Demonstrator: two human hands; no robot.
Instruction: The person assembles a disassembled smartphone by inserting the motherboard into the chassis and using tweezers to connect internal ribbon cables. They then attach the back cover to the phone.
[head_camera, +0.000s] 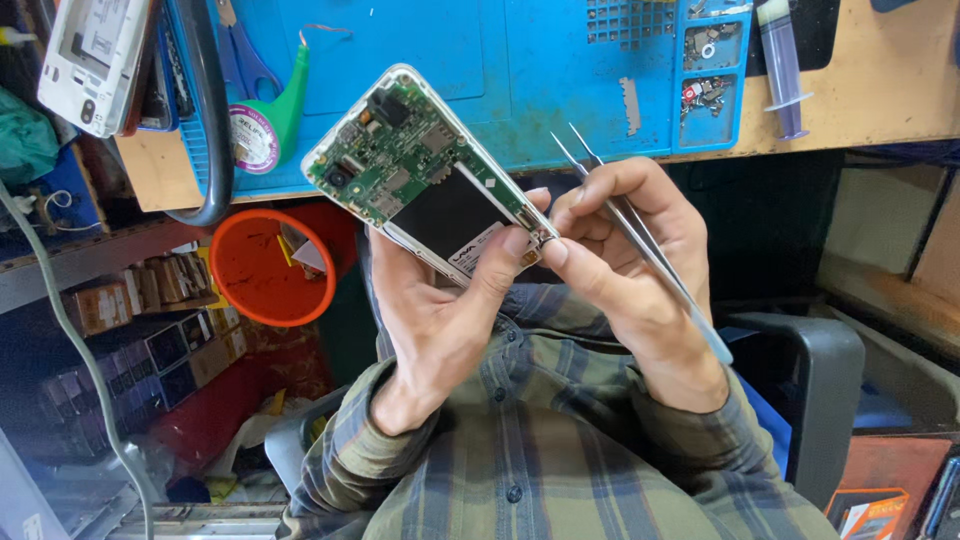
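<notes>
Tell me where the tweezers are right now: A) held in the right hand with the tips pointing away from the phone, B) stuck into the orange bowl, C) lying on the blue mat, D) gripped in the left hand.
A: the tweezers lie along the right hand, tips up toward the blue mat, while its fingertips touch the opened phone held by the left hand.

Glossy green circuit board (400, 160), shiny metal tweezers (640, 235), matt blue rubber mat (500, 60), bare wood bench (880, 90).
</notes>
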